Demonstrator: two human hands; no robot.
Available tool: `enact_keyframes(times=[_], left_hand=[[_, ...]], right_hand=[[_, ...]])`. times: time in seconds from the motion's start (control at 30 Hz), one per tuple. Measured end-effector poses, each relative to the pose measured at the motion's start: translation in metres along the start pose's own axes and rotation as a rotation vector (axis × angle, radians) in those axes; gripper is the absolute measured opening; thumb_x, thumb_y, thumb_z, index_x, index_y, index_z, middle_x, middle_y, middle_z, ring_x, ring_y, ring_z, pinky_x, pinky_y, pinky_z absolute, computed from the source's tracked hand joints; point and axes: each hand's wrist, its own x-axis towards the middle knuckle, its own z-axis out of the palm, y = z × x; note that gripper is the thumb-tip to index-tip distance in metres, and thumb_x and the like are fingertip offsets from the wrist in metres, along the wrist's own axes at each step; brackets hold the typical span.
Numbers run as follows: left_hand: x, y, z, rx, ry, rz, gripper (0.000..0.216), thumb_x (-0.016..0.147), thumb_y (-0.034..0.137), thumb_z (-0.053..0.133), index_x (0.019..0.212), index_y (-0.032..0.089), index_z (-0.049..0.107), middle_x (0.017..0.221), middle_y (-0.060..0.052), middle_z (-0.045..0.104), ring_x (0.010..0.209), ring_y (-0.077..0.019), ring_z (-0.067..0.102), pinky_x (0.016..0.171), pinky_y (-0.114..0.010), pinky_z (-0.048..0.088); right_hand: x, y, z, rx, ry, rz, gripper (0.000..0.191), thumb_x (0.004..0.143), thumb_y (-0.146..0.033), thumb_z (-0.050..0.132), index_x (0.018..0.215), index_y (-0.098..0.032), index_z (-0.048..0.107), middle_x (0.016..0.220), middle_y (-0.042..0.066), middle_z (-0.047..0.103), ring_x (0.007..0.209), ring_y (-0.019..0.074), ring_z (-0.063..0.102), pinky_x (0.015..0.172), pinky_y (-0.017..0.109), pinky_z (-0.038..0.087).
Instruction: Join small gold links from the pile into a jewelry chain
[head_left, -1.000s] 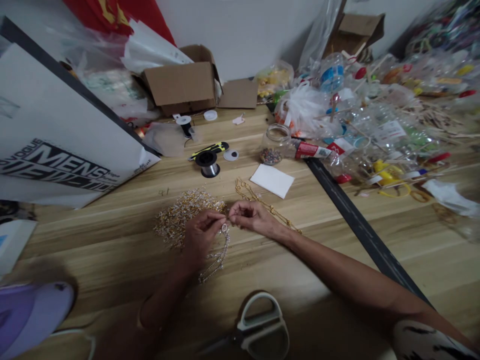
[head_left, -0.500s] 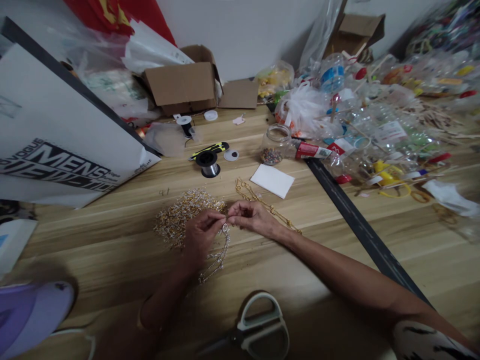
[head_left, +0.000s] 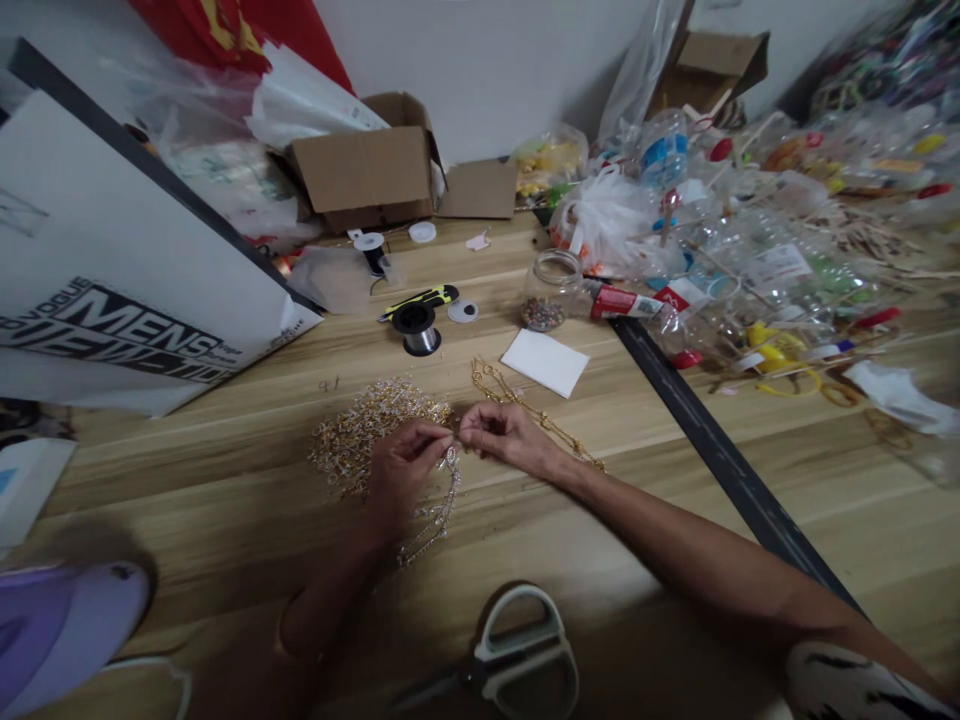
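My left hand pinches the top end of a silver bead chain, whose lower part trails down onto the wooden table. Close beside it, my right hand has thumb and forefinger pressed together near the chain's end; whatever sits in that pinch is too small to make out. A heap of gold and clear beads lies behind and left of my left hand. Just beyond my right hand a gold chain is stretched on the wood. Scissors rest in front of me.
Behind the hands are a wire spool, a white card and a jar of beads. Plastic bottles pile up at right. A white printed box stands left, a cardboard box at the back.
My right hand has shifted very slightly to the right, away from my left fingertips. My left hand and the silver chain look almost unchanged.
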Motion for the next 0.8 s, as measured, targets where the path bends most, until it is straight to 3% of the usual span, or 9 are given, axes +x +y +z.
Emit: enact_keyframes(times=[0.2, 0.8], left_hand=[[-0.0001, 0.0031, 0.0007, -0.011, -0.008, 0.014, 0.004, 0.068, 0.019, 0.069, 0.069, 0.017, 0.066, 0.067, 0.000, 0.064, 0.064, -0.0118, 0.059, 0.062, -0.023, 0.047], [-0.0005, 0.0016, -0.0002, 0.043, -0.030, 0.027, 0.005, 0.070, 0.020, 0.069, 0.070, 0.016, 0.066, 0.071, -0.001, 0.064, 0.066, -0.0119, 0.059, 0.064, -0.023, 0.047]], right_hand=[[0.0006, 0.0007, 0.0016, 0.034, 0.022, -0.023, 0.029, 0.071, -0.039, 0.070, 0.078, -0.013, 0.058, 0.065, -0.002, 0.054, 0.056, 0.0067, 0.045, 0.051, 0.019, 0.035], [-0.0011, 0.0008, 0.0012, -0.044, 0.016, -0.052, 0.027, 0.081, -0.039, 0.060, 0.076, -0.013, 0.058, 0.061, -0.003, 0.051, 0.052, 0.0066, 0.043, 0.048, 0.018, 0.033]])
